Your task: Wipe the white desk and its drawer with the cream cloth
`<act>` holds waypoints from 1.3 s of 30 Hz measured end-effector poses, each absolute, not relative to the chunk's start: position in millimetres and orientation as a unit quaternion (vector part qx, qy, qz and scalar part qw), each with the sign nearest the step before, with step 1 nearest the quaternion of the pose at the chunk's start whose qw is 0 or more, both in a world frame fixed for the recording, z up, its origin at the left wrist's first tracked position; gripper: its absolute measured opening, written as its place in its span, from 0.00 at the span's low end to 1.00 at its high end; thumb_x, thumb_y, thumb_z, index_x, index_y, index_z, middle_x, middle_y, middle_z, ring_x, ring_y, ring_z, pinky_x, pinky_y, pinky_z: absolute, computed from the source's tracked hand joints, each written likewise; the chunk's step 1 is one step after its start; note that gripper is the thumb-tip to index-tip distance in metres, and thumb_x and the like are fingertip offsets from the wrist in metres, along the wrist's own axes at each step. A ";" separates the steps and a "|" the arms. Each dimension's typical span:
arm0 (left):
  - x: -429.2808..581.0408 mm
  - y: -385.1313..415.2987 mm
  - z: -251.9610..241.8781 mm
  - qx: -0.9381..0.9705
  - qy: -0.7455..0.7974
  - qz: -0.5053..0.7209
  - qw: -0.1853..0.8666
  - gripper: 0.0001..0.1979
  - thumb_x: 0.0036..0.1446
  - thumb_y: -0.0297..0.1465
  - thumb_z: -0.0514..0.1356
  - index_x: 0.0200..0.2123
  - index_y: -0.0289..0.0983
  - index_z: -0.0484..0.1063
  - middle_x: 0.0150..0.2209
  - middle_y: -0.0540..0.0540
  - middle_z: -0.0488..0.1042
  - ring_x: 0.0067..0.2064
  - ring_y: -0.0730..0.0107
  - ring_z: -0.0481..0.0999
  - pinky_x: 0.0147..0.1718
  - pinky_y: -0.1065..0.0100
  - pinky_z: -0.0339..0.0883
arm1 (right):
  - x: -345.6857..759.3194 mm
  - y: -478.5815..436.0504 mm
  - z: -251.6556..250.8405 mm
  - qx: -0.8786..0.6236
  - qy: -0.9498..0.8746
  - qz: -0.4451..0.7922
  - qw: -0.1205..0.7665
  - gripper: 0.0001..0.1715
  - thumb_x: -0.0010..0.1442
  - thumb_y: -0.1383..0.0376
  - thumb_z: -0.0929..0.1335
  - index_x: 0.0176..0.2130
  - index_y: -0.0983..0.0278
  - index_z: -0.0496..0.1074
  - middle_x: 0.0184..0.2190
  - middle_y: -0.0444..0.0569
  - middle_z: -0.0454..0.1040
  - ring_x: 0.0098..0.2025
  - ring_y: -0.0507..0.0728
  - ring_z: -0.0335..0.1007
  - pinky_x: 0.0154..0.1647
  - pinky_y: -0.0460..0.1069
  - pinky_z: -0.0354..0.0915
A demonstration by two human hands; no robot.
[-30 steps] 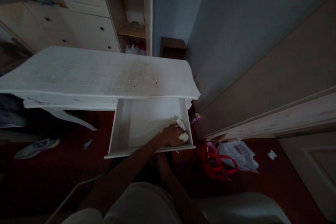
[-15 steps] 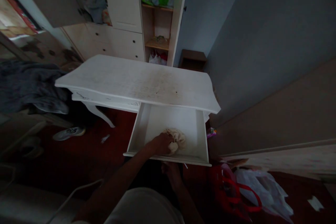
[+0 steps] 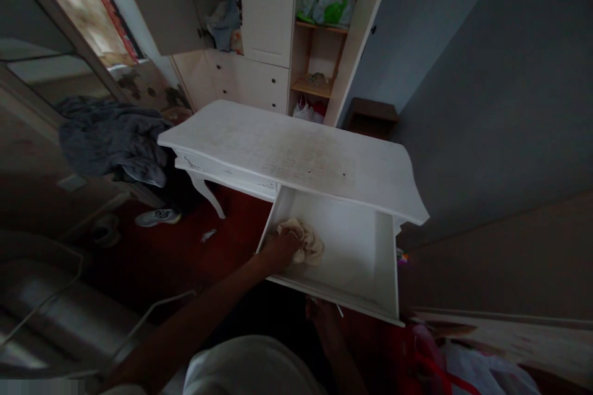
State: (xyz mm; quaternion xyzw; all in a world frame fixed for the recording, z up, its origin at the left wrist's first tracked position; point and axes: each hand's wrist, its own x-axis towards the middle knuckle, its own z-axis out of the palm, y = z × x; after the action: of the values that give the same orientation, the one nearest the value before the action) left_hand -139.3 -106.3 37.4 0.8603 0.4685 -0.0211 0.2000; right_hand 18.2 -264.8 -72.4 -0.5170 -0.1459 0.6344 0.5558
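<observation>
Head view: cream cloth (image 3: 312,248), lower centre, inside white drawer (image 3: 354,244); light, soft, I judge; best held bunched. Left hand (image 3: 282,249): fingers curled over it. Right hand (image 3: 324,316): grip, I cannot tell.

Your left hand (image 3: 281,250) clutches crumpled beige cloth (image 3: 311,245) in pulled-out drawer (image 3: 354,247), near its front left corner. Your right hand (image 3: 323,316) below front edge.

Left hand (image 3: 282,250) curled, arm (image 3: 217,297) outstretched
</observation>
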 end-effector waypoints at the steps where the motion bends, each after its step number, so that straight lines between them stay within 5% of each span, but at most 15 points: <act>1: -137.8 -100.9 37.7 0.866 0.465 -0.018 0.184 0.24 0.54 0.21 0.56 0.53 0.44 0.73 0.57 0.38 0.71 0.62 0.49 0.64 0.52 0.51 0.68 | 18.7 -265.1 -71.7 -0.517 -0.144 0.636 0.554 0.21 0.43 0.51 0.78 0.31 0.62 0.78 0.29 0.49 0.77 0.26 0.55 0.68 0.26 0.50 0.64; 11: -104.7 -24.6 43.5 0.814 0.561 0.097 0.118 0.25 0.57 0.20 0.54 0.56 0.42 0.70 0.60 0.36 0.65 0.66 0.43 0.57 0.56 0.45 0.65 | 21.5 -268.2 -74.3 -0.525 -0.147 0.639 0.543 0.23 0.41 0.49 0.79 0.31 0.62 0.79 0.29 0.49 0.77 0.27 0.55 0.69 0.26 0.50 0.65; 18: -100.2 3.0 42.5 0.799 0.574 0.080 0.159 0.25 0.51 0.23 0.59 0.55 0.35 0.71 0.55 0.32 0.71 0.54 0.49 0.73 0.53 0.56 0.69 | 22.8 -269.5 -88.5 -0.524 -0.143 0.636 0.548 0.21 0.44 0.49 0.78 0.31 0.61 0.79 0.29 0.50 0.77 0.27 0.57 0.70 0.26 0.52 0.66; 25: -106.5 -21.2 47.1 0.800 0.565 0.028 0.202 0.19 0.54 0.28 0.60 0.50 0.30 0.71 0.49 0.32 0.74 0.49 0.52 0.77 0.49 0.58 0.72 | 24.6 -268.5 -107.2 -0.522 -0.136 0.634 0.554 0.23 0.40 0.49 0.80 0.28 0.62 0.77 0.24 0.47 0.75 0.24 0.55 0.68 0.24 0.50 0.65; 29: -122.4 -58.8 59.4 0.818 0.508 0.192 0.189 0.22 0.51 0.25 0.62 0.51 0.36 0.69 0.53 0.37 0.72 0.55 0.56 0.73 0.55 0.58 0.69 | 24.5 -269.6 -111.4 -0.520 -0.122 0.642 0.550 0.24 0.36 0.48 0.80 0.26 0.62 0.76 0.21 0.45 0.73 0.23 0.54 0.67 0.22 0.49 0.62; 33: -152.8 -64.6 76.1 0.776 0.466 0.396 0.158 0.23 0.48 0.26 0.65 0.50 0.38 0.69 0.57 0.38 0.68 0.60 0.54 0.68 0.59 0.56 0.65 | 23.0 -271.1 -104.3 -0.515 -0.137 0.640 0.553 0.22 0.44 0.48 0.78 0.29 0.62 0.77 0.24 0.46 0.74 0.26 0.54 0.68 0.26 0.49 0.64; 39: -180.9 -28.9 75.5 0.778 0.435 0.401 0.213 0.22 0.43 0.24 0.63 0.46 0.37 0.70 0.50 0.42 0.73 0.54 0.56 0.71 0.55 0.54 0.68 | 22.4 -270.3 -92.1 -0.519 -0.134 0.638 0.553 0.23 0.41 0.48 0.79 0.28 0.62 0.75 0.24 0.46 0.74 0.26 0.55 0.68 0.26 0.50 0.63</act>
State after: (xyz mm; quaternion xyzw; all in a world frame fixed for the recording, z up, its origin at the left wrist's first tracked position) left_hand -180.9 -28.9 75.5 0.7775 0.4351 0.4009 0.2131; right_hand 22.4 -270.3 -92.1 -0.5193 -0.1341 0.6376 0.5531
